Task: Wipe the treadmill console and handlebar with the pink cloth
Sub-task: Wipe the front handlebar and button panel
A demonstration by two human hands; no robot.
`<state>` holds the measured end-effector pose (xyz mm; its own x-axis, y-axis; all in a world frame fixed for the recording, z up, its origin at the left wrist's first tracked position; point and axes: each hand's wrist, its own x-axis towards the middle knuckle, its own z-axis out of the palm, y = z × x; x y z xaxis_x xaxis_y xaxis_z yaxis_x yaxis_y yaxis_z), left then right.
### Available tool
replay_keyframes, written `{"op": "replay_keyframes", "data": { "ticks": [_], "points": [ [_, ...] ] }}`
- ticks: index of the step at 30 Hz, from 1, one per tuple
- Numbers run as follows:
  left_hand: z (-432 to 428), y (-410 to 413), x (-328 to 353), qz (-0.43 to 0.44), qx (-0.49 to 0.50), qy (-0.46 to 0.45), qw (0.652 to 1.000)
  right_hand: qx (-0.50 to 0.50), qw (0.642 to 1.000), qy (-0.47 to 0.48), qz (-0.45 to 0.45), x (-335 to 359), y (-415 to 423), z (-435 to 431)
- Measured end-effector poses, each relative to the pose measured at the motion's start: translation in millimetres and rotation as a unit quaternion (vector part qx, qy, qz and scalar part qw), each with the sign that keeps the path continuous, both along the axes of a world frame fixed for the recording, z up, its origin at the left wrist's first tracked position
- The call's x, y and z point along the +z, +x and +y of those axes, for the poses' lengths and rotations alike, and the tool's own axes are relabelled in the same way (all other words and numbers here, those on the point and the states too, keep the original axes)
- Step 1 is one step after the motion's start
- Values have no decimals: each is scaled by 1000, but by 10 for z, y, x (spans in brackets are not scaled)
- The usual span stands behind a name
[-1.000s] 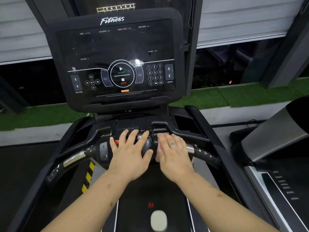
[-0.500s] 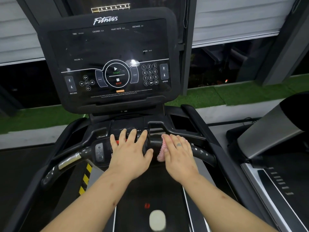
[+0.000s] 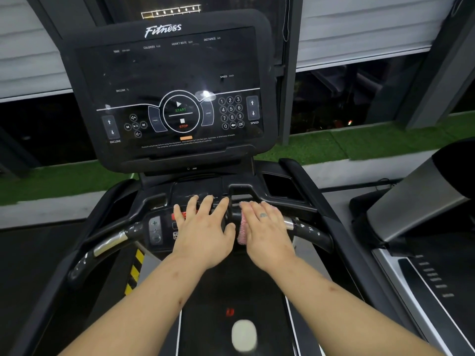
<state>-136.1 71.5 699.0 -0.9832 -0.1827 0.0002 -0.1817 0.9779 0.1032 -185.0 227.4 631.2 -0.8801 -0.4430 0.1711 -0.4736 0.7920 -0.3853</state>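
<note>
The black treadmill console (image 3: 169, 80) stands upright ahead, its dark panel showing START, STOP and a keypad. Below it runs the black handlebar (image 3: 108, 244) with silver grip sensors. My left hand (image 3: 203, 229) rests flat with straight fingers on the centre control block, over a red button. My right hand (image 3: 267, 232) lies flat on the pink cloth (image 3: 242, 231) and presses it onto the handlebar just right of centre. Only the cloth's left edge and a bit at my fingertips show.
The treadmill belt (image 3: 231, 291) runs below my arms, with a pale blurred oval (image 3: 244, 335) on it. A second machine (image 3: 421, 201) stands close on the right. Green turf (image 3: 359, 142) and dark windows lie behind the console.
My right hand has slid with the pink cloth to the right along the handlebar, uncovering more of the cloth's left edge. My left hand has stayed on the centre block.
</note>
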Motion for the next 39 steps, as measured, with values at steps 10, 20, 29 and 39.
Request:
{"op": "replay_keyframes", "data": {
  "ticks": [10, 20, 29, 39],
  "points": [
    [-41, 5, -10, 3, -5, 4, 1000, 61, 997, 4, 44, -129, 2, 67],
    [-25, 7, -35, 13, -3, 5, 1000, 15, 999, 6, 34, -140, 3, 2],
    [-15, -1, -47, 17, 7, -4, 1000, 41, 999, -21, 29, -109, -32, 123],
    [-20, -8, -62, 16, 9, 13, 1000, 46, 997, -19, 64, -203, 121, 96]
  ]
}}
